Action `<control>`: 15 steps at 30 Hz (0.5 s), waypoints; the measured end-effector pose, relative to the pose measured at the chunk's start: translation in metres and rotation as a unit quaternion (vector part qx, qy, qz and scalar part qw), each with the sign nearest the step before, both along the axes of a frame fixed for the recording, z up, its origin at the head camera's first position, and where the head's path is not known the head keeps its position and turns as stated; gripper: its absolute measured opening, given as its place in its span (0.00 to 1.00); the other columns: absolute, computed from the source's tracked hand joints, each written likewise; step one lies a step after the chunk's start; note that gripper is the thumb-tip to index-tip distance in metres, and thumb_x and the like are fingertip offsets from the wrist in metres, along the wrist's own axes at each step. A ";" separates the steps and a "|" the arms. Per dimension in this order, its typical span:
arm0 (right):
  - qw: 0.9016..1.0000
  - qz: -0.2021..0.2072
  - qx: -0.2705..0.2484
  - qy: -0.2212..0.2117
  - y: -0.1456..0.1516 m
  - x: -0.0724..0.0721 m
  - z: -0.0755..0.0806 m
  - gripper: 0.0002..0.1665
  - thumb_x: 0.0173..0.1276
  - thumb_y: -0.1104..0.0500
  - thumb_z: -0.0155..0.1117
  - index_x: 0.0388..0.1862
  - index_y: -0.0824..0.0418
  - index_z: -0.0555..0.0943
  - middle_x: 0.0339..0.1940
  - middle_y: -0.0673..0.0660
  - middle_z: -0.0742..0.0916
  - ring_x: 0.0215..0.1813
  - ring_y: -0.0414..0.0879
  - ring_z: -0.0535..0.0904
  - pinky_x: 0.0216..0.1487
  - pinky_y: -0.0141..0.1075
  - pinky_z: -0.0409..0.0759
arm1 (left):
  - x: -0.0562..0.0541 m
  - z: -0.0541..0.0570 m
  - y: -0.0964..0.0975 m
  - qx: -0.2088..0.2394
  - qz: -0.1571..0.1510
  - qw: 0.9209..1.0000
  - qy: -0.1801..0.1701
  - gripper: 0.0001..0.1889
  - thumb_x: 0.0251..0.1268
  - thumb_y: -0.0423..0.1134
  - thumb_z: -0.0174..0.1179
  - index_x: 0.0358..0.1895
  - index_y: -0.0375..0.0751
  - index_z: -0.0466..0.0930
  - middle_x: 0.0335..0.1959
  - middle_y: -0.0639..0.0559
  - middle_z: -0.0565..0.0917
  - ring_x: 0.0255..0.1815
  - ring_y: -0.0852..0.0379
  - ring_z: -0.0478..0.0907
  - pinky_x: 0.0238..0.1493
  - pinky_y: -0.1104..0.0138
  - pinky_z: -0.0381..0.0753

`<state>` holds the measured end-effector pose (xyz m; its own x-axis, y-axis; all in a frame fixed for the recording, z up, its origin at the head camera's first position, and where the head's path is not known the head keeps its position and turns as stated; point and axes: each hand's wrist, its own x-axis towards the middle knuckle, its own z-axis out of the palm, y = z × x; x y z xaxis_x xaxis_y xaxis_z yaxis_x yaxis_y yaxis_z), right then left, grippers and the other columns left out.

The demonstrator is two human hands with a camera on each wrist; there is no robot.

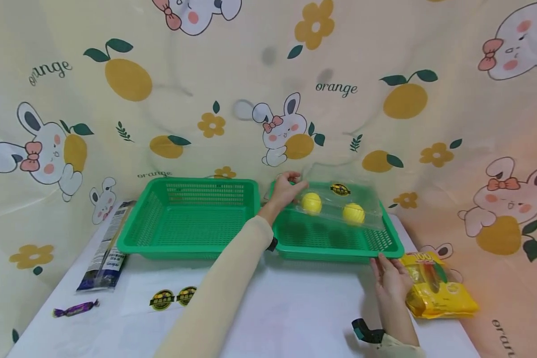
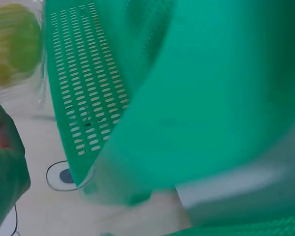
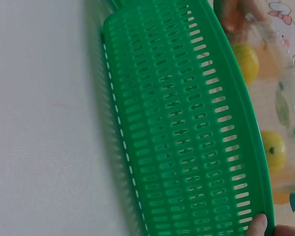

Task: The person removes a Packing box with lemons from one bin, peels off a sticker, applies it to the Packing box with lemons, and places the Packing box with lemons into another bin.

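Note:
My left hand (image 1: pixel 287 191) grips the left end of a clear plastic package (image 1: pixel 328 201), which carries a dark-and-gold label and shows two round yellow fruits (image 1: pixel 353 214). The package is held above the right green basket (image 1: pixel 331 251), tilted. In the right wrist view a yellow fruit (image 3: pixel 274 151) shows beyond the basket rim. My right hand (image 1: pixel 391 278) pinches the front rim of that basket near its right corner; thumb and a finger sit on either side of the rim. The left wrist view is partly blurred, with my left hand at its left edge.
Another green basket (image 1: pixel 190 251) stands to the left. Beside it lie a long dark-and-silver packet (image 1: pixel 105 258) and a purple wrapped candy (image 1: pixel 76 309). A yellow snack bag (image 1: pixel 438 293) is near my right hand. Round labels (image 1: pixel 162 300) lie on the table. A patterned cloth (image 1: pixel 250 59) hangs behind.

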<state>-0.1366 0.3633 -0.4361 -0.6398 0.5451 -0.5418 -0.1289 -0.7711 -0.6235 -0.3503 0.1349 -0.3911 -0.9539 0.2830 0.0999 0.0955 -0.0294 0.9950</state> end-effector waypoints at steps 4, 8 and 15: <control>1.000 0.002 0.014 0.002 -0.003 -0.001 -0.003 0.23 0.65 0.71 0.67 0.58 0.57 0.76 0.50 0.51 0.80 0.45 0.41 0.84 0.47 0.33 0.84 | -0.003 -0.006 0.004 0.006 -0.011 1.000 -0.011 0.24 0.65 0.37 0.62 0.64 0.36 0.71 0.47 0.47 0.73 0.36 0.57 0.73 0.20 0.70 0.79; 1.000 0.005 0.029 0.001 -0.007 -0.001 -0.006 0.24 0.66 0.70 0.66 0.60 0.58 0.75 0.54 0.52 0.79 0.46 0.41 0.84 0.48 0.33 0.84 | -0.007 -0.010 0.007 0.011 -0.009 1.000 -0.014 0.25 0.66 0.37 0.62 0.65 0.35 0.71 0.49 0.45 0.72 0.38 0.56 0.72 0.20 0.70 0.79; 0.999 0.003 0.051 -0.002 -0.003 -0.002 -0.003 0.30 0.67 0.70 0.66 0.65 0.58 0.70 0.57 0.53 0.77 0.47 0.40 0.83 0.48 0.32 0.84 | -0.011 -0.012 0.019 0.010 -0.035 0.999 -0.012 0.28 0.67 0.37 0.61 0.68 0.33 0.66 0.49 0.45 0.71 0.35 0.56 0.72 0.21 0.70 0.79</control>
<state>-0.1387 0.3599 -0.4389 -0.6418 0.5934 -0.4858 -0.1215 -0.7041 -0.6996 -0.3611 0.1540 -0.4034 -0.9339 0.3475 0.0836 0.0687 -0.0549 0.9961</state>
